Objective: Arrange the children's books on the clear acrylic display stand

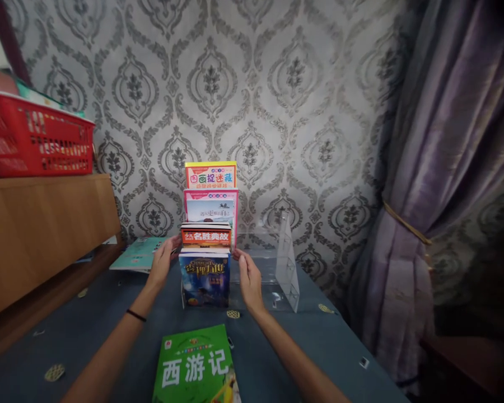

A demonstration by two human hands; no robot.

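Observation:
A clear tiered book stand (289, 263) stands on the table with books upright in its left column. My left hand (164, 262) is at the left edge of the books, fingers stretched toward the orange-titled book (205, 237). On the opposite side, my right hand (248, 275) has its extended fingertips close to the books' right edge; whether they press on it I cannot tell. A dark blue book (205, 281) fills the front tier. Behind rise a pink-bordered book (212, 207) and a yellow-topped book (211, 176). A green book (196, 364) lies flat in front, between my forearms.
Teal books or booklets (136, 254) lie at the back left. A red plastic basket (37, 137) sits on a wooden cabinet (50, 224) to the left. The patterned wall (252, 112) is behind the stand, and a purple curtain (415, 224) hangs at right.

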